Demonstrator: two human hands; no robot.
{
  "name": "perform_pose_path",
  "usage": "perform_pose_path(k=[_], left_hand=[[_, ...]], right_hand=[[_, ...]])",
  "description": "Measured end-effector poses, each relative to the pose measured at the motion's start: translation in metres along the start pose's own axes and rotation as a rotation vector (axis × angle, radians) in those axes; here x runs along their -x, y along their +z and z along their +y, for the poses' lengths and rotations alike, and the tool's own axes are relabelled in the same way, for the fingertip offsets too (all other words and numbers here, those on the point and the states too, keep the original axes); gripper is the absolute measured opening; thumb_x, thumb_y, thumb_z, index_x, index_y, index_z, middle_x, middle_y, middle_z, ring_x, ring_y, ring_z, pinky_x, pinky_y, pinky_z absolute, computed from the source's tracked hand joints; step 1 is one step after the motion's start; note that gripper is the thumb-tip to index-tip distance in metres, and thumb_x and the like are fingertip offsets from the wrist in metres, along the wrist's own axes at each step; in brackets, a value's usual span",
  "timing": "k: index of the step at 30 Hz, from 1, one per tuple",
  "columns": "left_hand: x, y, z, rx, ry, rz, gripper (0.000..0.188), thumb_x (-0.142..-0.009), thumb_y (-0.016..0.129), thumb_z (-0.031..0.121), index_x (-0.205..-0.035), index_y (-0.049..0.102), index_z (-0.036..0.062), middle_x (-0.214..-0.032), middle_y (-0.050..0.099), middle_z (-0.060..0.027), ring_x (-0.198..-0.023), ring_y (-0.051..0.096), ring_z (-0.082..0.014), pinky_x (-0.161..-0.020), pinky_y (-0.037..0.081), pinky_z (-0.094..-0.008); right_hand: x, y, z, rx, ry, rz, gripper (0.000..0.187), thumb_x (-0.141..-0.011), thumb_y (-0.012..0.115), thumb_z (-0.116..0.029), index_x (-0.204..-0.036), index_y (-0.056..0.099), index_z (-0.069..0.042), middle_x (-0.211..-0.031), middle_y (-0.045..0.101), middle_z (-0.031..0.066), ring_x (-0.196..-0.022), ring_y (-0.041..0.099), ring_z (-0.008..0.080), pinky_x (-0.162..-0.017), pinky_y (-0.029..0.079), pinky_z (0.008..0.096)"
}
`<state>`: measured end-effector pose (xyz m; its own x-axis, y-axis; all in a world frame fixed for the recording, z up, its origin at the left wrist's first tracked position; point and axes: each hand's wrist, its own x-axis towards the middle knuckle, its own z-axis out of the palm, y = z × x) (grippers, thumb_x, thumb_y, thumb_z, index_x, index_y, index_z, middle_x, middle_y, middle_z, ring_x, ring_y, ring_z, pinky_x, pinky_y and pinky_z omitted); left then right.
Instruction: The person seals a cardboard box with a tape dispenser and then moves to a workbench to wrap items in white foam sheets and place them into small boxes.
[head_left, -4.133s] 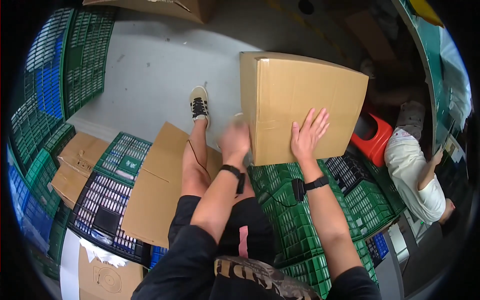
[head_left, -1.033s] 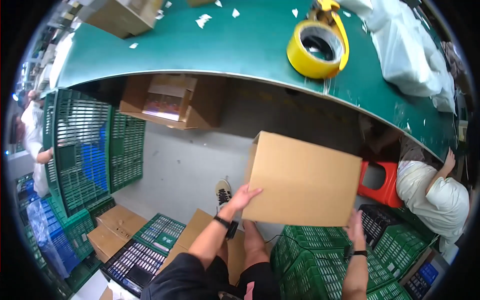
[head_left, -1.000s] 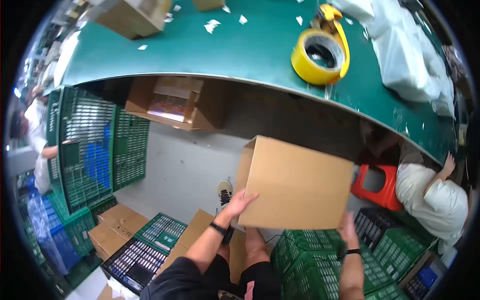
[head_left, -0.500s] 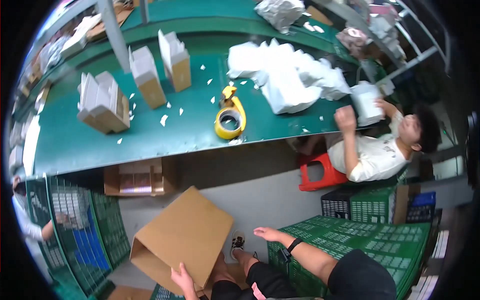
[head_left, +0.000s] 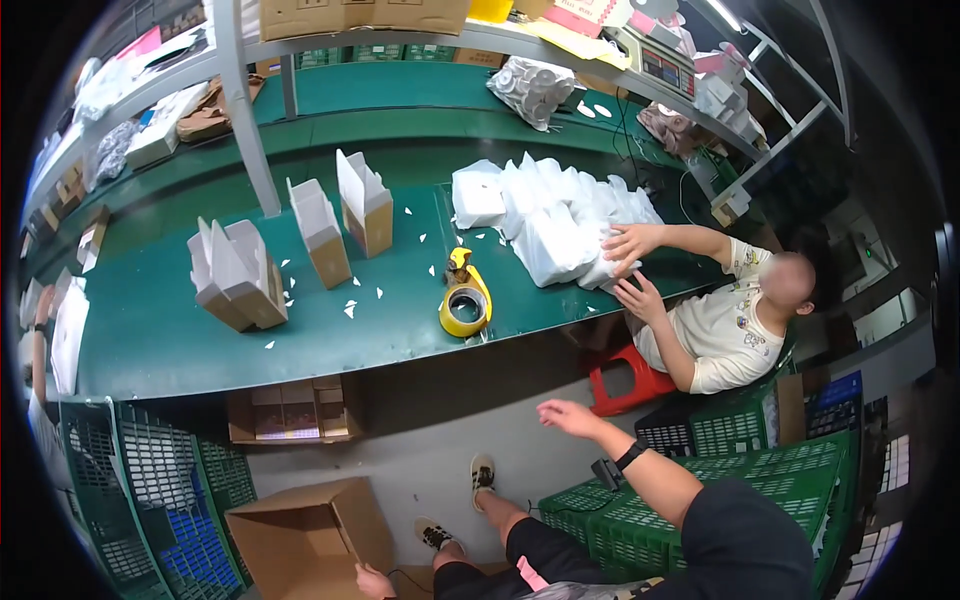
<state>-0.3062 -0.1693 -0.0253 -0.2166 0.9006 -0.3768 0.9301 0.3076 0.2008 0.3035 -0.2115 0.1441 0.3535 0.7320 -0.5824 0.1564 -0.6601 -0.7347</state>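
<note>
Box (head_left: 297, 548) just left of my left hand (head_left: 374, 583), the nearer, curled on its edge; right hand (head_left: 568, 417) loosely spread, empty.

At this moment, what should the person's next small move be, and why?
Probably bring the right hand over to steady the box. Only the left hand is at the box, by its near edge; the box's open side shows its inside, and the right hand is well away from it, apparently holding nothing.
</note>
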Motion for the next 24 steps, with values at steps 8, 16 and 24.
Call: perform_pose_path(k=[8, 16, 24], left_hand=[[-0.019, 0.023, 0.081, -0.195, -0.124, -0.282, 0.039, -0.092, 0.061, 0.035, -0.12, 0.068, 0.0085, -0.114, 0.07, -0.0199, -0.099, 0.07, -0.0309, -0.083, 0.056, -0.0422], [0.015, -0.291, 0.467, 0.777, 0.956, -0.063, 0.02, -0.094, 0.056, 0.001, -0.112, 0.064, -0.004, -0.108, 0.065, -0.015, -0.094, 0.063, -0.0242, -0.084, 0.052, -0.0333], [0.035, -0.541, 0.625, 1.317, 1.758, 0.457, 0.068, -0.094, 0.057, 0.035, -0.144, 0.037, -0.0079, -0.14, 0.048, -0.0299, -0.126, 0.05, -0.0448, -0.104, 0.041, -0.0598]], right_hand=[[-0.013, 0.028, 0.015, 0.356, -0.026, -0.429, 0.048, -0.101, 0.05, -0.044, -0.132, 0.058, -0.008, -0.116, 0.07, 0.0119, -0.109, 0.066, 0.0291, -0.096, 0.049, 0.0412], [-0.001, -0.1, -0.023, 0.163, -0.187, -0.034, 0.036, -0.101, 0.055, -0.034, -0.123, 0.063, -0.006, -0.106, 0.071, 0.0104, -0.099, 0.068, 0.0223, -0.087, 0.052, 0.0356], [-0.007, -0.123, -0.126, 0.2, -0.225, -0.05, 0.033, -0.099, 0.06, -0.029, -0.122, 0.064, -0.006, -0.098, 0.072, 0.0102, -0.089, 0.068, 0.0206, -0.078, 0.054, 0.0345]])
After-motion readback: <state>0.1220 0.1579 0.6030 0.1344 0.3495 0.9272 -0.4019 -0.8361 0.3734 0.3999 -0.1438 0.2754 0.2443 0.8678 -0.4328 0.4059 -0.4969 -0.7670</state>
